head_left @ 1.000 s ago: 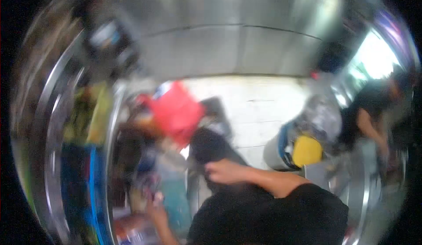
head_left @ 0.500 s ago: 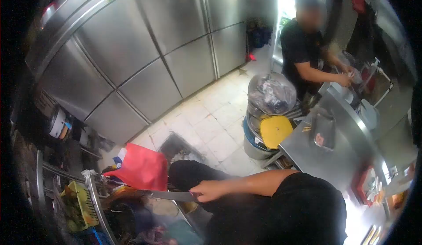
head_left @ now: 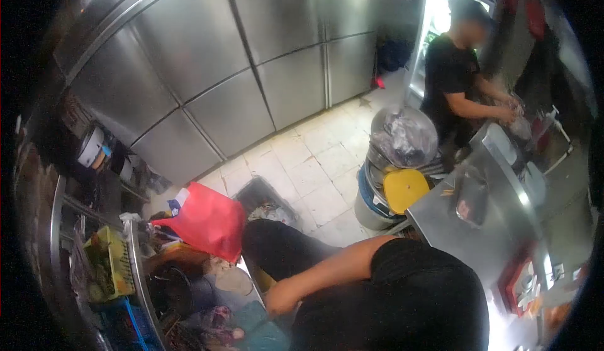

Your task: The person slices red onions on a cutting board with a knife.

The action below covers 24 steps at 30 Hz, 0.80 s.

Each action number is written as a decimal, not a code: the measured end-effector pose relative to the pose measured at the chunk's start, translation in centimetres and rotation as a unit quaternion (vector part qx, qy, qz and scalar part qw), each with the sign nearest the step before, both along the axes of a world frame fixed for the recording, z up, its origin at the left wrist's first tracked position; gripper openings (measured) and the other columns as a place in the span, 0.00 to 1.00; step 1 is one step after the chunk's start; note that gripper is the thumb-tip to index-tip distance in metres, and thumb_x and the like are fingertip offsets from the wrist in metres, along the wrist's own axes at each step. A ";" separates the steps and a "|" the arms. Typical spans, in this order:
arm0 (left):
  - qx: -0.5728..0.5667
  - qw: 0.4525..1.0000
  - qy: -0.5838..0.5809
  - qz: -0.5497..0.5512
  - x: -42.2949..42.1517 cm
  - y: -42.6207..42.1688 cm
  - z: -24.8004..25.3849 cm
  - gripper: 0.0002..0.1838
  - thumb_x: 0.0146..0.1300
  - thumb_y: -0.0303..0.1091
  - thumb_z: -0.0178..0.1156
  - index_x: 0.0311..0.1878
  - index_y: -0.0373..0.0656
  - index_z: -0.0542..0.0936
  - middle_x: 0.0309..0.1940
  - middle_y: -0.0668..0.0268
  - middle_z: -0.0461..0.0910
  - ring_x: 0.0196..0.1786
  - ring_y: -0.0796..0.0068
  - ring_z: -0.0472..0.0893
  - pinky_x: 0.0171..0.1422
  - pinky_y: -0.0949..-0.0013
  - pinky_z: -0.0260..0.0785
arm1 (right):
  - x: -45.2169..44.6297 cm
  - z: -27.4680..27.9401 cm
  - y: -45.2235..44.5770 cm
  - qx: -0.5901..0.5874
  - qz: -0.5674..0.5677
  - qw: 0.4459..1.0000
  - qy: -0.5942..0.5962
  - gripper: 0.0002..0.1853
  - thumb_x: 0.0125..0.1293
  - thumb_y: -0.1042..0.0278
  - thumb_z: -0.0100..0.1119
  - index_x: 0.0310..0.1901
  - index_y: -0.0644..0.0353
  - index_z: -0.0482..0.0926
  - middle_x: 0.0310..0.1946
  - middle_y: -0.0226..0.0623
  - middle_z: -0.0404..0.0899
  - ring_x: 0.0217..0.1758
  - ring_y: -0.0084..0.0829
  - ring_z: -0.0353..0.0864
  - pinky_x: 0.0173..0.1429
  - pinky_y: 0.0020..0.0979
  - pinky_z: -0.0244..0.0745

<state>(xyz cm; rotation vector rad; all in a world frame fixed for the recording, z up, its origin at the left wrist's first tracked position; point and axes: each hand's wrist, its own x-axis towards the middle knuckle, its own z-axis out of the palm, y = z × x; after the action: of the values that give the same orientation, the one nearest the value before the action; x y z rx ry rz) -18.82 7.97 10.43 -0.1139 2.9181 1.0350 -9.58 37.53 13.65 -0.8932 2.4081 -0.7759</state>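
Observation:
My right hand is low in the centre, its fingers curled closed near the edge of the cluttered work surface. Any object in it is hidden, and no blade shows. Just left of it lie a teal item, a pale round item and a clear plastic bag with reddish contents. A small pinkish shape beside the teal item is too unclear to name. My left hand cannot be made out. Beyond the surface hangs a red bag.
A grey bin with scraps stands on the floor. Left is a yellow basket. A white bucket, a yellow lid and a large bagged bowl stand by a steel counter. A person handles a plastic bag.
The view has swung and cleared from its early blur. My right hand has moved down and slightly left; the knife it held half a second ago no longer shows.

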 end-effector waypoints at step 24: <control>-0.021 0.963 0.219 0.157 19.0 -0.6 -8.4 0.19 0.53 0.26 0.68 0.51 0.45 0.82 0.56 0.55 0.78 0.58 0.50 0.78 0.63 0.50 0.72 | -3.2 -6.5 -8.6 0.138 0.042 0.990 -0.008 0.18 0.75 0.66 0.47 0.63 0.57 0.70 0.41 0.61 0.85 0.45 0.62 0.86 0.50 0.61 0.78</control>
<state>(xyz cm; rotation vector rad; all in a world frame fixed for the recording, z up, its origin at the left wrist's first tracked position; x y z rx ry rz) 0.17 7.41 2.07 -0.4126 3.4052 1.1697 -12.73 28.93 7.11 -0.8641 2.3710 -0.4048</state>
